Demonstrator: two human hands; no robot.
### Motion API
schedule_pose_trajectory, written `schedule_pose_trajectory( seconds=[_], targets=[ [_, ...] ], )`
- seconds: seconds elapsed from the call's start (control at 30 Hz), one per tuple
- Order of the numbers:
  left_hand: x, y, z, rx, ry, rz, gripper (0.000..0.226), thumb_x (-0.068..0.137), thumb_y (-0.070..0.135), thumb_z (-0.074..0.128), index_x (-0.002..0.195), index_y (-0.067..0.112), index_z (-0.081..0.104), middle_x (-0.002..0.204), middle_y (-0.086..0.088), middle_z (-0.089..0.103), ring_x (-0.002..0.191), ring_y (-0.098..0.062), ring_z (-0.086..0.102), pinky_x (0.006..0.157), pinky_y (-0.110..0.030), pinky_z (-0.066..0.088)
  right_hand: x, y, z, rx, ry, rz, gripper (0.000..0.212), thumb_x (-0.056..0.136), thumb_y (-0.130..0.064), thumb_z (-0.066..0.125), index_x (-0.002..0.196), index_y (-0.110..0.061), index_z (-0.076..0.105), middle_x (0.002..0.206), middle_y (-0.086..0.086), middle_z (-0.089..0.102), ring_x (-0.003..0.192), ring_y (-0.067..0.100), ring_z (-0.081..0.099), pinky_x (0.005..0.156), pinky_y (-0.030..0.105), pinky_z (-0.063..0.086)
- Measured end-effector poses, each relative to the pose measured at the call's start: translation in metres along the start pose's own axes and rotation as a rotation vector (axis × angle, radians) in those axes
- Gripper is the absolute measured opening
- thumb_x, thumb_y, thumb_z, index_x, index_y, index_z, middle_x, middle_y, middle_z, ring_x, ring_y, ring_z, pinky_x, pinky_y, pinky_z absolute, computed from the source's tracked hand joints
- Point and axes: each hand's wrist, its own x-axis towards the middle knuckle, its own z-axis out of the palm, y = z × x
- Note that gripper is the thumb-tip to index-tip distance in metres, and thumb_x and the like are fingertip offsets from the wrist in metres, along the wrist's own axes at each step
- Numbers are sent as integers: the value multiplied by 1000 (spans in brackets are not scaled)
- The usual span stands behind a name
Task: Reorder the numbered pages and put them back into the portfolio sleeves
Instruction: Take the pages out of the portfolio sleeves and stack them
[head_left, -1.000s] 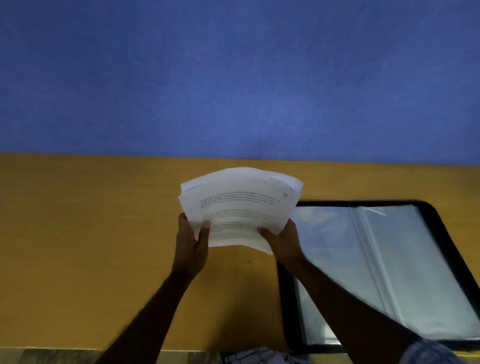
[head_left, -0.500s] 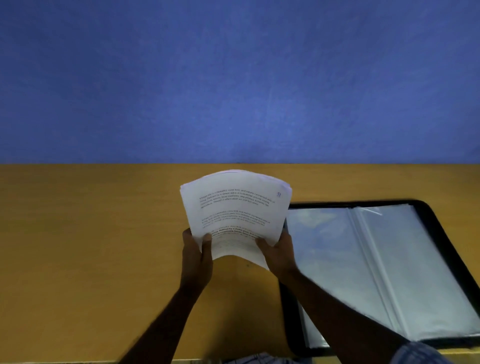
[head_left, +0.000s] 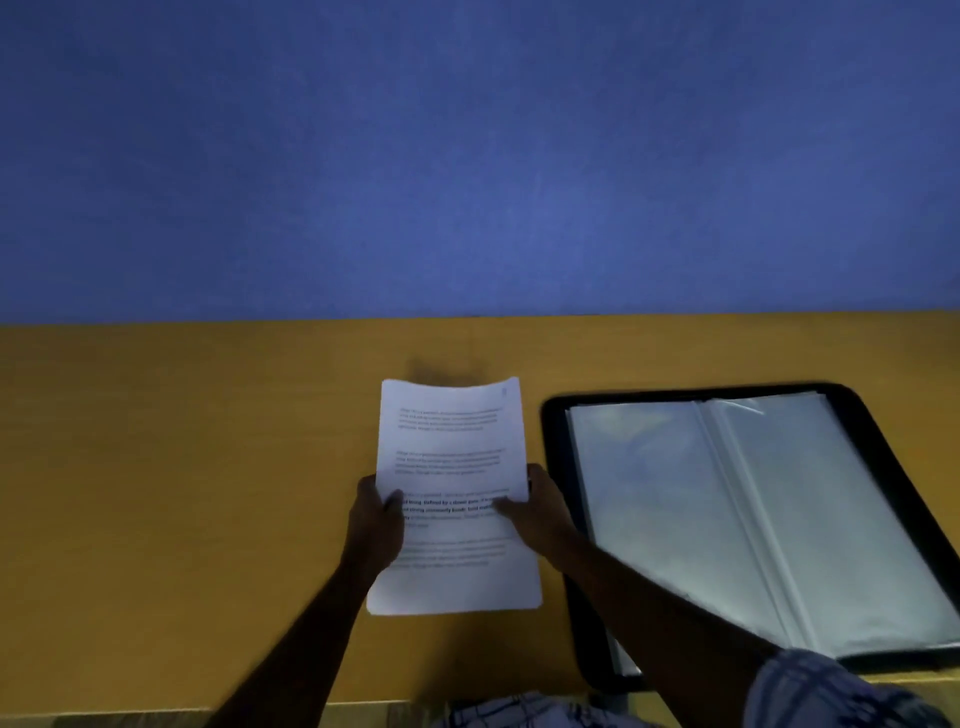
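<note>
A stack of white printed pages lies nearly flat over the yellow desk, at the middle. My left hand grips its left edge, thumb on top of the sheet. My right hand grips the right edge, thumb over the text. To the right lies the open black portfolio, its clear plastic sleeves spread flat with no pages visible in them. My right forearm crosses the portfolio's lower left corner.
A blue wall rises behind the desk's far edge. The desk's near edge runs along the bottom, with a checked sleeve and cloth below it.
The pages were held upright and curved, facing me; now both hands have lowered them flat toward the desk, and the stack looks squared up.
</note>
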Motion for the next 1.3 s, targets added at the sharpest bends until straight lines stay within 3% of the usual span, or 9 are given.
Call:
schedule_pose_trajectory(
  seconds=[0.23,0.43,0.57,0.7,0.83,0.9,0.97,1.13,1.3],
  targets=[
    [-2,-17,6,26,2,-125,37,100,8,50,135,-2,40,130,-20,56,116,-37,56,94,-40,47,-3,17,10,-201,-7,16,43,92,-8,60,132,-8,47,124,6,61,95,14,58,60,11,43],
    [-1,-21,5,244,31,-88,49,96,11,54,142,5,37,134,-21,41,123,-41,45,99,-54,46,-7,21,10,-366,72,-22,40,85,-22,64,123,-13,54,117,3,58,104,22,62,83,38,58],
    [-4,-26,3,335,-6,-70,53,96,17,57,143,5,36,138,-19,35,129,-38,37,100,-52,45,-11,18,8,-473,83,-35,45,88,-28,65,128,-14,53,120,6,51,107,25,58,87,40,56],
    [-3,-30,2,372,-12,-62,55,97,22,57,144,6,34,139,-19,33,130,-39,34,100,-53,45,-11,18,5,-466,44,-53,42,89,-26,65,127,-11,54,120,8,51,108,25,57,89,37,53],
    [-7,-26,1,351,84,-59,73,95,35,61,151,5,24,143,-21,33,131,-41,35,100,-56,42,-21,19,-4,-492,79,-164,30,91,-26,65,116,-11,57,110,2,50,101,18,54,79,24,47],
    [-7,-26,4,341,127,1,71,94,40,61,147,5,30,142,-21,36,130,-40,37,100,-56,41,-29,25,-15,-558,119,-272,29,92,-26,65,116,-10,59,109,-1,50,99,15,51,76,18,41],
    [-8,-24,10,327,146,82,64,93,43,61,142,9,39,137,-18,42,127,-37,40,100,-55,43,-38,34,-31,-646,191,-315,33,90,-28,66,119,-12,61,115,2,55,106,19,52,84,25,43],
    [-20,-2,39,290,75,311,40,92,37,65,124,15,56,124,-8,55,114,-26,53,94,-46,50,-57,61,-67,-730,376,-116,51,86,-45,67,125,-15,56,119,7,54,110,28,53,92,40,47],
    [-37,17,74,271,-96,472,29,93,39,64,114,19,60,104,3,60,97,-14,57,83,-34,52,-61,66,-78,-729,277,8,52,88,-48,62,120,-11,44,115,11,51,101,34,60,77,42,53]
  ],
)
